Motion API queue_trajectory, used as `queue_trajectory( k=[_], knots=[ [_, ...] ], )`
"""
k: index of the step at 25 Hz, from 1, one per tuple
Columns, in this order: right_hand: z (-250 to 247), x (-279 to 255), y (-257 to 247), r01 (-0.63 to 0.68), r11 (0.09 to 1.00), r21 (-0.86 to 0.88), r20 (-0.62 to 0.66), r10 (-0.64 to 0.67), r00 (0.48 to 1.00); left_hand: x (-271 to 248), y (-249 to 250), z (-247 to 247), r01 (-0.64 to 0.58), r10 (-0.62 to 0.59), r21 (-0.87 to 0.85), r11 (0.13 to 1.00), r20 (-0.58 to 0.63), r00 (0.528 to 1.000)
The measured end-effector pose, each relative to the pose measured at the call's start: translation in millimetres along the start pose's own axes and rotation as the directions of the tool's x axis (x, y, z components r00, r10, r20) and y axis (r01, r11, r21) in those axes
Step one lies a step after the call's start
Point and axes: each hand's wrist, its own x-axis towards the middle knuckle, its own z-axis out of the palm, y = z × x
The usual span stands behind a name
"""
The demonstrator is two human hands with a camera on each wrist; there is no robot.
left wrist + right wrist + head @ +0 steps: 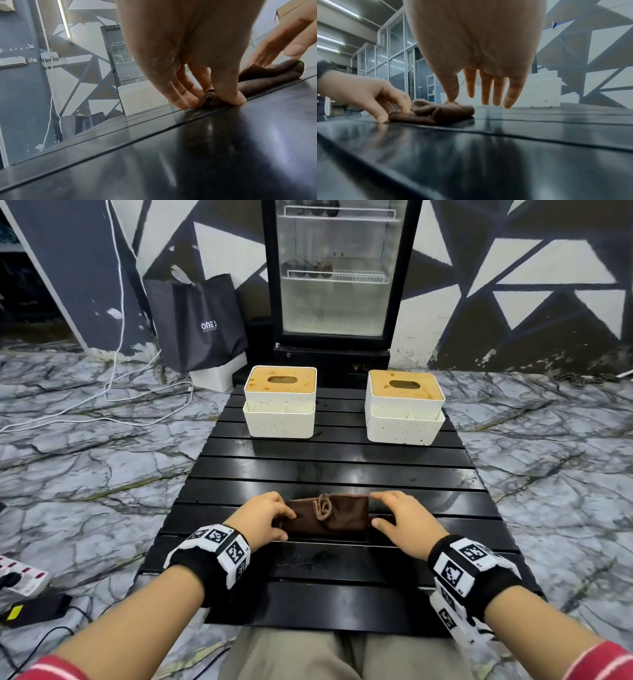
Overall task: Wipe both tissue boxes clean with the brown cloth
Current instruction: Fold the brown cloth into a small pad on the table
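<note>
Brown cloth [328, 514], folded, lies on the near black slatted worktop [335, 463]. Left hand [261, 517] pinches its left end; right hand [404, 517], fingers straight and spread, touches its right end. Two stained tissue boxes, left tissue box [280, 402] and right tissue box [404, 407], stand well beyond.

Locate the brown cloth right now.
In the head view, the brown cloth lies folded on the near part of the black slatted table, between the left hand and right hand.

A folded dark brown fabric cloth [329, 515] lies flat at the near end of the black slatted desk [335, 463], well apart from two upright cream, brown-speckled tissue boxes with stained tan lids, left [280, 402] and right [404, 407].
</note>
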Motion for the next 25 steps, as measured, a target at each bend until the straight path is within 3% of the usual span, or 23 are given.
queue_trajectory(
  k=[5, 12, 14, 18, 22, 25],
  knots=[
    [8.0, -13.5, 16.0, -0.111, 0.961, -0.252, 0.261, 0.178, 0.949, -1.9, 2.8, 1.2, 0.003, -0.003, 0.005, 1.000, -0.014, 1.000],
    [14.6, -16.5, 15.5, -0.096, 0.941, -0.325, 0.308, 0.201, 0.930, -10.5, 6.5, -0.1, 0.085, -0.085, 0.034, 0.996, -0.022, 0.996],
    [15.1, -17.1, 15.6, -0.098, 0.941, -0.325, 0.309, 0.204, 0.929, -8.7, 13.4, -1.7, 0.074, -0.077, -0.027, 0.997, -0.123, 0.989],
    [14.3, -18.2, 15.1, -0.101, 0.944, -0.315, 0.304, 0.201, 0.931, 6.4, 35.6, -0.9, -0.100, 0.007, -0.252, 0.962, -0.345, 0.938],
    [13.2, -19.6, 13.6, -0.104, 0.946, -0.307, 0.307, 0.202, 0.930, 26.3, 64.7, 11.0, -0.281, 0.195, -0.280, 0.918, -0.298, 0.934],
    [12.8, -19.4, 16.1, -0.112, 0.945, -0.306, 0.310, 0.210, 0.927, 35.7, 81.2, 18.8, -0.274, 0.229, -0.245, 0.930, -0.197, 0.953]
  ],
)
